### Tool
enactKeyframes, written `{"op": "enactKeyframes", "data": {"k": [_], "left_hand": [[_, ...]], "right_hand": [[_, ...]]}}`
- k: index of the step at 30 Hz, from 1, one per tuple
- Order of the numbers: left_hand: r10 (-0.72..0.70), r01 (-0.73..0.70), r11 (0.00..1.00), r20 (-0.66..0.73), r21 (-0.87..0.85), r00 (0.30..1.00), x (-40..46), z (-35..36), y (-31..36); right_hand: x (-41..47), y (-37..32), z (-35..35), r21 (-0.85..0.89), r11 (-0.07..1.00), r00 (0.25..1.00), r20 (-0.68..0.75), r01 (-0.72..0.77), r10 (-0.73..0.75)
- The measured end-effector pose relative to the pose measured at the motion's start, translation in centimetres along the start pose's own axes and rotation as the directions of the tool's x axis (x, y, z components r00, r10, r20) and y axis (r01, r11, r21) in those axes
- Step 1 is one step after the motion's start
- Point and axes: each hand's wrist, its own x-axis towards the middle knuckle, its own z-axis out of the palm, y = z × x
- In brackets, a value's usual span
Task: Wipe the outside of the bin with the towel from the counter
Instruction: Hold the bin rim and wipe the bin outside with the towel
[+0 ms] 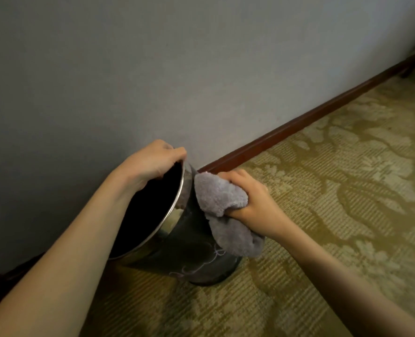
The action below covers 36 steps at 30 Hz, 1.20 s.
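Observation:
A dark round bin (194,254) with a shiny metal rim and a faint pale pattern on its side stands on the carpet by the wall, tilted toward me. My left hand (150,164) grips the far part of its rim, fingers curled over the edge. My right hand (252,203) is closed on a bunched grey towel (222,210), which is pressed against the bin's right outer side just below the rim. The bin's inside looks dark; I cannot tell what it holds.
A grey wall (177,69) rises right behind the bin, with a dark red-brown skirting board (311,117) along its foot. Patterned olive carpet (335,203) covers the floor to the right and front. A dark furniture leg (413,66) shows at the far upper right.

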Motion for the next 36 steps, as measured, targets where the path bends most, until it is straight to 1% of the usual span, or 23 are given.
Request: {"op": "enactKeyframes", "data": {"k": [1, 3, 6, 8, 9, 11, 13, 16, 18, 20, 22, 24, 27, 29, 30, 32, 33, 36], "left_hand": [[-0.005, 0.005, 1.0, 0.008, 0.012, 1.0, 0.2, -0.1, 0.0], [-0.016, 0.016, 0.999, 0.014, 0.029, 1.0, 0.3, -0.1, -0.1], [-0.024, 0.024, 0.999, 0.007, 0.038, 1.0, 0.6, 0.0, -0.2], [-0.027, 0.026, 0.999, 0.012, 0.042, 1.0, 0.7, 0.2, -0.3], [-0.026, 0.025, 0.999, 0.015, 0.039, 1.0, 0.8, 0.3, -0.4], [-0.02, 0.02, 0.999, 0.019, 0.029, 1.0, 0.9, 0.5, -0.3], [-0.016, 0.015, 0.999, 0.018, 0.03, 1.0, 1.0, 0.6, -0.2], [-0.001, 0.001, 1.0, 0.014, 0.026, 1.0, 1.0, 0.5, -0.2], [0.009, -0.009, 1.0, 0.015, 0.015, 1.0, 0.9, 0.3, -0.2], [0.011, -0.011, 1.0, 0.024, 0.013, 1.0, 0.8, -0.2, -0.5], [0.004, -0.005, 1.0, 0.039, 0.019, 0.999, 0.7, -0.7, -0.7], [0.004, -0.005, 1.0, 0.055, 0.009, 0.998, 0.7, -1.1, -1.1], [0.016, -0.017, 1.0, 0.066, 0.007, 0.998, 0.5, -1.5, -1.6], [0.02, -0.02, 1.0, 0.085, 0.003, 0.996, 0.3, -1.7, -1.6], [0.02, -0.02, 1.0, 0.097, 0.001, 0.995, 0.1, -1.8, -1.6], [0.029, -0.028, 1.0, 0.119, -0.005, 0.992, 0.0, -1.9, -1.7], [0.038, -0.037, 0.999, 0.127, -0.008, 0.991, 0.0, -2.0, -1.8], [0.053, -0.052, 0.999, 0.153, -0.013, 0.987, 0.0, -2.4, -2.1]], "right_hand": [[-0.6, 0.8, 0.2, -0.006, 1.0, 0.999, 0.017, -0.03, 0.03], [-1.9, 3.1, 0.6, -0.05, 0.989, 0.99, 0.032, -0.136, 0.138], [-3.2, 6.7, 0.7, -0.143, 0.938, 0.947, 0.026, -0.315, 0.322], [-3.0, 7.8, 0.6, -0.1, 0.916, 0.92, 0.015, -0.389, 0.392], [-2.6, 7.9, 0.5, -0.08, 0.912, 0.915, 0.003, -0.402, 0.403], [-1.0, 7.2, 0.1, -0.066, 0.923, 0.925, -0.039, -0.379, 0.377], [0.8, 5.7, -0.3, -0.03, 0.948, 0.946, -0.069, -0.318, 0.315], [2.3, 2.8, -0.4, -0.032, 0.977, 0.972, -0.11, -0.21, 0.205], [2.0, 1.4, -0.1, -0.017, 0.992, 0.986, -0.113, -0.125, 0.122], [0.9, 1.3, 0.2, 0.033, 0.996, 0.994, -0.075, -0.078, 0.08], [-0.4, 2.5, 0.4, 0.046, 0.993, 0.994, -0.022, -0.109, 0.11], [-1.0, 4.4, 0.4, -0.019, 0.981, 0.982, 0.01, -0.191, 0.191], [-0.4, 6.8, 0.1, -0.152, 0.93, 0.936, 0.064, -0.335, 0.347], [0.9, 7.6, -0.1, -0.172, 0.896, 0.898, 0.097, -0.41, 0.429], [1.7, 7.6, -0.2, -0.177, 0.888, 0.89, 0.099, -0.424, 0.444], [3.4, 6.7, -0.1, -0.17, 0.901, 0.906, 0.077, -0.399, 0.416], [4.2, 5.9, 0.1, -0.166, 0.918, 0.925, 0.063, -0.36, 0.374], [5.9, 2.9, 1.0, -0.178, 0.969, 0.985, 0.005, -0.17, 0.173]]}}
